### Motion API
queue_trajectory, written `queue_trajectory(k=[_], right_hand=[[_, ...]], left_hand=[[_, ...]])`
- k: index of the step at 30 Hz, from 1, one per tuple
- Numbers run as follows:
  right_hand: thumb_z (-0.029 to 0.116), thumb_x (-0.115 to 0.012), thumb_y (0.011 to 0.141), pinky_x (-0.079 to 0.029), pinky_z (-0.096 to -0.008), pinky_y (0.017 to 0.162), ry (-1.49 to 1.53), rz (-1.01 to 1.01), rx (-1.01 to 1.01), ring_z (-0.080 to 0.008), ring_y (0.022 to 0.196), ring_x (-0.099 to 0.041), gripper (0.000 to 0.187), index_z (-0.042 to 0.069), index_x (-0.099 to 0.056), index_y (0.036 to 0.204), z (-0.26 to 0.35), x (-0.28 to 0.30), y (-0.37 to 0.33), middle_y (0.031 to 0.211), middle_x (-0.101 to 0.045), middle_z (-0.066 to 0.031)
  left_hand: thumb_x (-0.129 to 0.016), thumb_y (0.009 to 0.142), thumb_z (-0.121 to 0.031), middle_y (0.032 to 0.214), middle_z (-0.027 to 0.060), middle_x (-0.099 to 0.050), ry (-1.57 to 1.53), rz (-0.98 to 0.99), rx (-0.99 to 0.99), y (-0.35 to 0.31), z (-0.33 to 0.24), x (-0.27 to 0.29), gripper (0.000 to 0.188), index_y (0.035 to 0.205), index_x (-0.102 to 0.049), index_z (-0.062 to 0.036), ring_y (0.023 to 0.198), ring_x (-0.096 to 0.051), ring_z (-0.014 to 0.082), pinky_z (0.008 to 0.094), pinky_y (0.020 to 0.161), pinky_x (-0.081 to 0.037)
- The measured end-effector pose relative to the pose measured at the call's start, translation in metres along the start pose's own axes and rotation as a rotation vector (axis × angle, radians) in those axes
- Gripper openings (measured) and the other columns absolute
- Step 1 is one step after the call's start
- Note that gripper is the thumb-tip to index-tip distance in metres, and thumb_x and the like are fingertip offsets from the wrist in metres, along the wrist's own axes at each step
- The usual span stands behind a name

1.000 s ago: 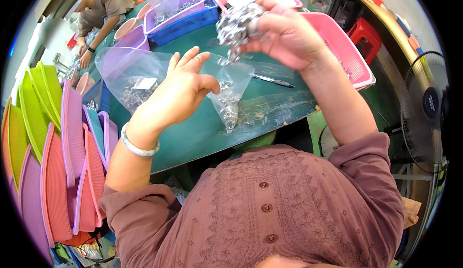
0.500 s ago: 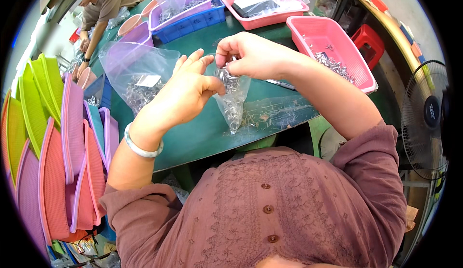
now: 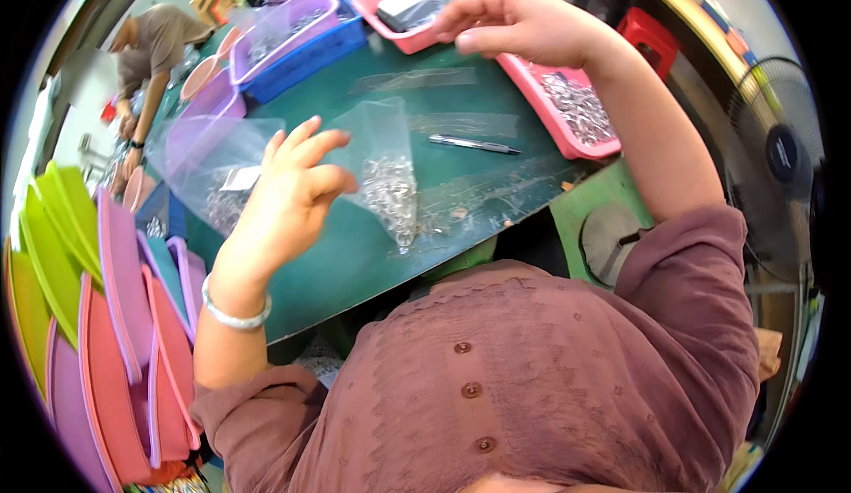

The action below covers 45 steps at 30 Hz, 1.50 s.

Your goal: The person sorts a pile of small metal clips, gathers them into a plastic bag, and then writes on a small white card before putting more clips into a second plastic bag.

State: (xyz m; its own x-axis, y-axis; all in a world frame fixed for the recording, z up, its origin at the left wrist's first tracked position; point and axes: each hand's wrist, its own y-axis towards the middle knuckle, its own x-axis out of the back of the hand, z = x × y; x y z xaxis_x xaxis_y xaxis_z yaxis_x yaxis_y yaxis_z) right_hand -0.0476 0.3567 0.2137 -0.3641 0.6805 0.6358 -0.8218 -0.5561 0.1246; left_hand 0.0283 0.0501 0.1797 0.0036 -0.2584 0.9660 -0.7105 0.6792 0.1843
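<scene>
My left hand (image 3: 300, 181) hovers over the green table with its fingers spread, holding nothing. Its thumb is close to a small clear plastic bag (image 3: 388, 193) filled with little silvery metal parts; I cannot tell whether they touch. The bag lies flat, its wide mouth pointing away from me. Partly behind my left hand is a larger clear bag (image 3: 226, 178) of similar parts with a white label. My right hand (image 3: 523, 25) is raised over the far side, between two pink trays, fingers loosely extended and thumb apart, with nothing visible in it.
A pink basket (image 3: 581, 149) of metal parts stands at right, another pink tray (image 3: 417, 43) behind. A pen (image 3: 474, 144) and clear strips lie on the table (image 3: 355, 271). Purple and blue bins (image 3: 306, 67) stand far left, stacked colourful baskets (image 3: 115, 316) near left. Another person (image 3: 164, 50) works beyond.
My right hand has let go of the small bag's mouth and moved away to the right, toward the pink trays. My left hand has drawn back leftward. The view has shifted slightly.
</scene>
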Motion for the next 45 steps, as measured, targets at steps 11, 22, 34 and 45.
queue_trajectory(k=[11,22,34,45], right_hand=[[0.034,-0.085,0.051,-0.034,-0.0432,0.106,-0.858,0.359,-0.564,-0.035,0.133,-0.032,0.111,0.021,-0.026,0.145,-0.141,0.025,-0.088,0.148,-0.022,-0.0191],[0.028,-0.076,0.054,-0.04,-0.0419,0.097,-0.82,0.277,-0.428,-0.0382,0.11,-0.049,0.09,0.018,-0.04,0.136,-0.147,0.017,-0.083,0.121,-0.049,-0.0185],[0.035,-0.081,0.053,-0.043,-0.0426,0.094,-0.825,0.234,-0.476,-0.0356,0.112,-0.051,0.09,0.017,-0.045,0.134,-0.146,0.015,-0.083,0.12,-0.055,-0.0172],[0.02,-0.072,0.056,-0.048,-0.0419,0.085,-0.737,0.117,-0.425,-0.0356,0.098,-0.059,0.07,0.012,-0.053,0.122,-0.166,0.023,-0.084,0.108,-0.06,-0.0203]], left_hand=[[-0.058,0.074,0.008,0.096,0.004,-0.063,0.039,-0.041,-0.056,0.01,-0.011,-0.005,0.02,0.083,-0.064,-0.0084,0.119,-0.048,0.0326,0.0556,0.109,-0.019],[-0.06,0.071,0.007,0.093,0.0056,-0.064,0.147,-0.091,-0.045,0.003,-0.025,-0.004,0.018,0.081,-0.065,-0.0059,0.107,-0.053,0.0315,0.0482,0.097,-0.033],[-0.063,0.071,0.001,0.091,0.0107,-0.062,0.037,-0.129,-0.037,0.001,-0.039,-0.012,0.024,0.095,-0.061,-0.003,0.069,-0.058,0.0286,0.036,0.059,-0.048],[-0.064,0.077,-0.002,0.071,0.0112,-0.052,0.044,-0.163,0.029,0.01,-0.039,-0.022,0.014,0.091,-0.063,-0.0027,0.062,-0.054,0.0273,0.0361,0.056,-0.043]])
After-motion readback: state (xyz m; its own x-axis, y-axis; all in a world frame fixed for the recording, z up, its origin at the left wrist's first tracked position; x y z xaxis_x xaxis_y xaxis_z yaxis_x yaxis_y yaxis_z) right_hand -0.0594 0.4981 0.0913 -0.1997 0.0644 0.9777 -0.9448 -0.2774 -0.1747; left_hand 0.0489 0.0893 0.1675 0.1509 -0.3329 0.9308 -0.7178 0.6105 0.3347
